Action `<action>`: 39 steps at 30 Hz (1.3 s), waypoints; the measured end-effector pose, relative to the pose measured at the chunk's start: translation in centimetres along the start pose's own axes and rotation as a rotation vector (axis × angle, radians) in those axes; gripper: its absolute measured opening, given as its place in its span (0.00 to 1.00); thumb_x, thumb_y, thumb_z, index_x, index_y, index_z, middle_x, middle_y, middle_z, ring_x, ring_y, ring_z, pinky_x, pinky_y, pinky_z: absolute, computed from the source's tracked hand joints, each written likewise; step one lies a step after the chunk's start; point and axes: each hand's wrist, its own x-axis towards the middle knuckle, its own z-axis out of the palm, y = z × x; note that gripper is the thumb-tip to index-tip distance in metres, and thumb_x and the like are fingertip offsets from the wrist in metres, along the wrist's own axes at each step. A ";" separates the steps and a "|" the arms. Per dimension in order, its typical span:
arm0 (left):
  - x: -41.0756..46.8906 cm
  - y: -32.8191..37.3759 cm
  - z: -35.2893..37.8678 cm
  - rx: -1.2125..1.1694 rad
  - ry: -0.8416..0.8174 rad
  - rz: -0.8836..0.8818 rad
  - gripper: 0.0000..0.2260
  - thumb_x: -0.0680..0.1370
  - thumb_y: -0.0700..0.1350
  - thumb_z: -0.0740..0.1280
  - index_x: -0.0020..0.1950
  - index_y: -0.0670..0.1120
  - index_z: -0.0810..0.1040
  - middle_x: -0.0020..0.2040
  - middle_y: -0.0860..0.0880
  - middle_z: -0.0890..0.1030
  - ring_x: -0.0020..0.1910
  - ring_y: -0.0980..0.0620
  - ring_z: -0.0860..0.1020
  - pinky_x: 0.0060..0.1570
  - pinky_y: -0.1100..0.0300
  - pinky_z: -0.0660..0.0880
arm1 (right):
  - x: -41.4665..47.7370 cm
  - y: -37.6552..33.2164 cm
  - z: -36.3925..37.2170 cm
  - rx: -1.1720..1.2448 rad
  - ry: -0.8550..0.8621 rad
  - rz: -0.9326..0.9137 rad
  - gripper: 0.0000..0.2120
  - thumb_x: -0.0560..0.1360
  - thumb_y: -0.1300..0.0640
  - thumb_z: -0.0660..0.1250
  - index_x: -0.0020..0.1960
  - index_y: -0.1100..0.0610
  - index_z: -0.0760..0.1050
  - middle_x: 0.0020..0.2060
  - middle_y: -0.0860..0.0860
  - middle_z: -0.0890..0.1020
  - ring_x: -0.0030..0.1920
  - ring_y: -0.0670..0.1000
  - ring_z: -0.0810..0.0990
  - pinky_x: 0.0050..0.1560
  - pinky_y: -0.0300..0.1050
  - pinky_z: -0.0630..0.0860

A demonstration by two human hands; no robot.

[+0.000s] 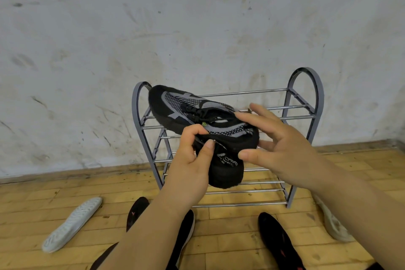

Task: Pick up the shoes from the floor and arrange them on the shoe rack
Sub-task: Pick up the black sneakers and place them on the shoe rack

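Note:
Two black-and-grey knit shoes are held in front of a grey metal shoe rack (305, 85). The upper shoe (175, 105) lies across the rack's top bars with its toe to the left. The lower shoe (226, 174) hangs toe-down below it. My left hand (188, 160) pinches the lower shoe's collar between thumb and fingers. My right hand (282, 142) has its fingers spread and fairly straight. Its index fingertip touches the upper shoe's heel collar and its thumb is under the heel.
A white shoe (72, 223) lies sole-up on the wooden floor at the left, and another white shoe (335, 226) lies right of the rack. Black shoes (278, 243) lie near the bottom edge. The rack stands against a stained white wall.

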 end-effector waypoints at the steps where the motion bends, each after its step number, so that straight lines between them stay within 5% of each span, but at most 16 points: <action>1: 0.2 -0.1 0.0 -0.020 0.054 -0.008 0.08 0.86 0.45 0.62 0.61 0.58 0.71 0.52 0.52 0.84 0.49 0.53 0.84 0.47 0.54 0.83 | -0.1 0.0 -0.1 0.033 -0.009 0.011 0.32 0.70 0.55 0.79 0.63 0.25 0.76 0.78 0.33 0.59 0.74 0.29 0.60 0.73 0.46 0.69; 6: 0.9 -0.4 0.1 -0.090 0.283 -0.033 0.10 0.85 0.47 0.62 0.57 0.65 0.71 0.54 0.47 0.84 0.51 0.50 0.84 0.47 0.50 0.82 | -0.3 0.3 1.5 0.056 -0.087 0.057 0.23 0.71 0.51 0.77 0.59 0.27 0.79 0.79 0.33 0.58 0.75 0.31 0.61 0.72 0.43 0.70; 10: 1.0 -0.3 0.3 -0.083 0.351 -0.036 0.12 0.85 0.49 0.61 0.55 0.69 0.69 0.53 0.46 0.83 0.46 0.51 0.84 0.42 0.53 0.79 | -0.1 0.2 3.7 0.285 -0.076 0.190 0.20 0.74 0.53 0.77 0.57 0.29 0.81 0.78 0.41 0.65 0.66 0.42 0.79 0.67 0.50 0.78; 13: 1.0 -0.3 0.2 -0.097 0.364 -0.058 0.10 0.85 0.50 0.61 0.57 0.68 0.68 0.51 0.45 0.84 0.42 0.50 0.84 0.38 0.54 0.79 | 0.1 0.1 4.8 0.423 -0.013 0.213 0.18 0.75 0.57 0.76 0.55 0.33 0.84 0.60 0.42 0.85 0.56 0.46 0.85 0.60 0.55 0.83; 17: 0.7 0.0 0.5 -0.100 0.290 -0.070 0.08 0.85 0.48 0.61 0.60 0.62 0.69 0.51 0.46 0.84 0.43 0.55 0.84 0.37 0.61 0.80 | 0.2 0.1 6.5 0.526 0.109 0.237 0.17 0.74 0.60 0.76 0.53 0.37 0.85 0.54 0.41 0.86 0.53 0.50 0.87 0.55 0.56 0.84; 25: 0.7 0.1 0.1 -0.010 0.149 -0.131 0.11 0.85 0.48 0.61 0.62 0.65 0.70 0.50 0.47 0.85 0.48 0.43 0.85 0.47 0.36 0.83 | 0.8 1.0 6.5 0.592 0.210 0.278 0.18 0.75 0.66 0.74 0.52 0.42 0.85 0.54 0.47 0.87 0.53 0.51 0.87 0.52 0.52 0.85; 29: 0.5 0.4 -0.6 0.054 0.065 -0.182 0.12 0.86 0.48 0.60 0.63 0.66 0.69 0.50 0.48 0.85 0.43 0.48 0.87 0.44 0.45 0.84 | 1.1 1.3 5.3 0.599 0.208 0.261 0.19 0.76 0.70 0.72 0.56 0.47 0.85 0.54 0.49 0.87 0.55 0.54 0.86 0.56 0.56 0.84; 34: 0.6 0.3 -1.6 0.230 -0.029 -0.148 0.13 0.86 0.49 0.59 0.63 0.69 0.68 0.48 0.51 0.86 0.38 0.47 0.86 0.45 0.42 0.83 | 1.0 1.7 4.5 0.609 0.164 0.284 0.20 0.76 0.71 0.70 0.59 0.49 0.84 0.57 0.51 0.86 0.57 0.55 0.86 0.59 0.60 0.82; 39: 0.4 0.9 -2.8 0.363 -0.090 -0.172 0.15 0.87 0.51 0.58 0.69 0.69 0.68 0.48 0.54 0.84 0.31 0.51 0.85 0.36 0.63 0.79 | 0.8 2.3 4.3 0.694 0.119 0.347 0.20 0.78 0.71 0.68 0.63 0.51 0.82 0.58 0.55 0.86 0.56 0.56 0.86 0.52 0.52 0.84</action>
